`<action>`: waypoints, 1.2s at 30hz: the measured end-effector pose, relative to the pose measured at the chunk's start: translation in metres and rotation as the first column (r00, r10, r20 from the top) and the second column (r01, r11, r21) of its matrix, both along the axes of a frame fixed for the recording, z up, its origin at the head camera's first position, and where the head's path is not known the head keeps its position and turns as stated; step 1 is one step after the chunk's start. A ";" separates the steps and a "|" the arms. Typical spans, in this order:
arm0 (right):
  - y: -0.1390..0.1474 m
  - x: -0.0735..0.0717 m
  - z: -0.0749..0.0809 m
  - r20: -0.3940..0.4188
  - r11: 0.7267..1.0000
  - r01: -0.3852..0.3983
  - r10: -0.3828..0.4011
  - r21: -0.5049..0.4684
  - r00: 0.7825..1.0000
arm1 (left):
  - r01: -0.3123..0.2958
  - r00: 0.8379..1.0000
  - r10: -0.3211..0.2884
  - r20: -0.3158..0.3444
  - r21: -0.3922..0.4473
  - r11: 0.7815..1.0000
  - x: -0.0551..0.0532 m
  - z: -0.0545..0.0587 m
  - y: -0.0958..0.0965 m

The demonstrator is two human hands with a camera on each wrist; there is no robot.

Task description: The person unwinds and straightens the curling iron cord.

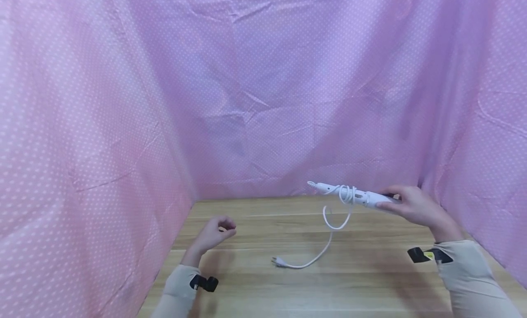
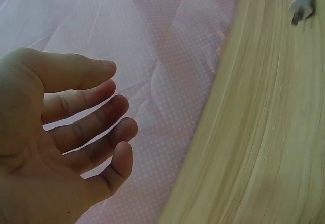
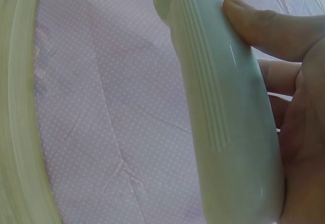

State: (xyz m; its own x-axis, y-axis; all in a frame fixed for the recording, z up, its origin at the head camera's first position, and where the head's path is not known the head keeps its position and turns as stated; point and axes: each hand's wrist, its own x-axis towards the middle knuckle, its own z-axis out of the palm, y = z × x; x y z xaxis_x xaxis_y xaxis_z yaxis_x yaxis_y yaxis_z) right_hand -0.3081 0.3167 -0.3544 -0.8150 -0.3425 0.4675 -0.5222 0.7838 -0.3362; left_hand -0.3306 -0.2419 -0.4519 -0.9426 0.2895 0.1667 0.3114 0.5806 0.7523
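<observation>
Grips white wand (image 1: 372, 199) above bench (image 1: 350, 290), far right, curling fingers (image 3: 277, 31) of right hand (image 1: 416, 206) round it; bends left hand (image 1: 212, 233) loosely around nothing, at bench's left. Shows handle ribs (image 3: 205, 71) only in right wrist view.

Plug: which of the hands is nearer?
Left. The left hand is empty, a gap away to the left of the plug; the right hand is farther off to its right, gripping the corded white appliance.

White appliance (image 3: 233, 112) cropped in right wrist view, right fingers (image 3: 282, 76) partly hidden behind it, surface (image 1: 313, 290) cut off before its near edge
</observation>
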 end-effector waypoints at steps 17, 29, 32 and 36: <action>-0.011 -0.002 -0.005 0.002 0.999 -0.029 0.029 0.015 1.000 | 0.103 0.995 -0.103 0.003 0.002 0.995 0.001 0.002 0.031; -0.022 -0.006 -0.006 -0.044 0.990 -0.128 0.125 -0.061 0.991 | 0.233 0.971 -0.231 -0.063 0.030 0.972 0.016 0.010 0.117; -0.025 -0.008 -0.007 -0.055 0.989 -0.133 0.130 -0.058 0.990 | 0.273 0.959 -0.263 -0.106 0.097 0.957 0.023 0.013 0.158; -0.028 -0.008 -0.008 -0.074 0.989 -0.134 0.129 -0.059 0.989 | 0.271 0.954 -0.242 -0.175 0.164 0.949 0.030 0.019 0.200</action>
State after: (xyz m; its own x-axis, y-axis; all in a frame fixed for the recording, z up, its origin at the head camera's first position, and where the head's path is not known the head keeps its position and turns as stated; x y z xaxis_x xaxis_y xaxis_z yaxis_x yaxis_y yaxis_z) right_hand -0.3163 0.2890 -0.3628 -0.7292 -0.4124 0.5460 -0.6434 0.6849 -0.3420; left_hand -0.3011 -0.0415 -0.4328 -0.8001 0.4688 0.3743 0.5495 0.3224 0.7708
